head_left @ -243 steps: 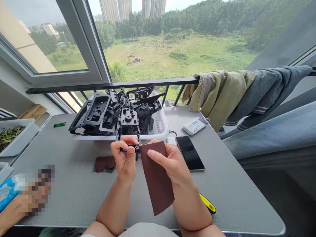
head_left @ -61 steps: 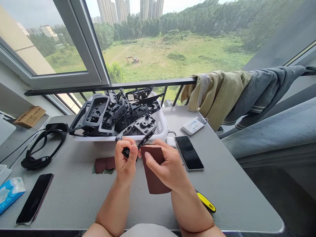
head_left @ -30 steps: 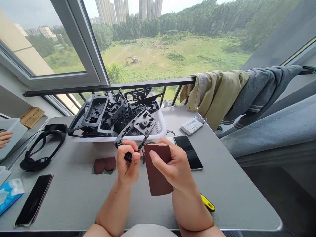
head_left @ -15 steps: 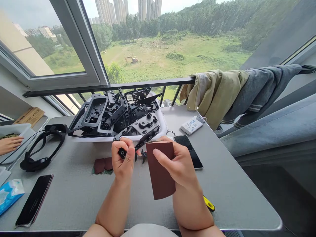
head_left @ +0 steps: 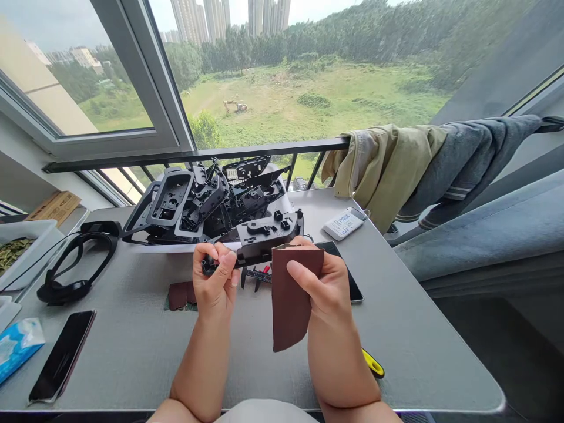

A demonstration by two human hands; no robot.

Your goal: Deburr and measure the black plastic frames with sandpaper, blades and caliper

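Note:
My left hand (head_left: pixel 215 279) is closed around the near left end of a black plastic part (head_left: pixel 264 235), which is raised in front of the white bin (head_left: pixel 171 249). The part slants to the right, showing square posts and molded ribs. A brown sheet of sandpaper (head_left: pixel 293 305) hangs from my right hand (head_left: pixel 328 282), with the thumb across its front and the other fingers behind it. Its upper edge is close to the part's right end; whether they touch I cannot tell. Beneath the part lies a caliper (head_left: pixel 258 276). Small sandpaper pieces (head_left: pixel 180 295) rest left of my left hand.
Several black plastic parts (head_left: pixel 211 200) fill the bin by the railing. On the left are a black headset (head_left: pixel 66 288), a phone (head_left: pixel 64 352) and a blue packet (head_left: pixel 20 346). A tablet (head_left: pixel 352 288), a white device (head_left: pixel 344 223) and a yellow-handled tool (head_left: pixel 372 363) are at right.
The black part has turned and risen, with more of its right end showing. My right hand moved slightly right with the sandpaper. Another person's hand left the container at far left.

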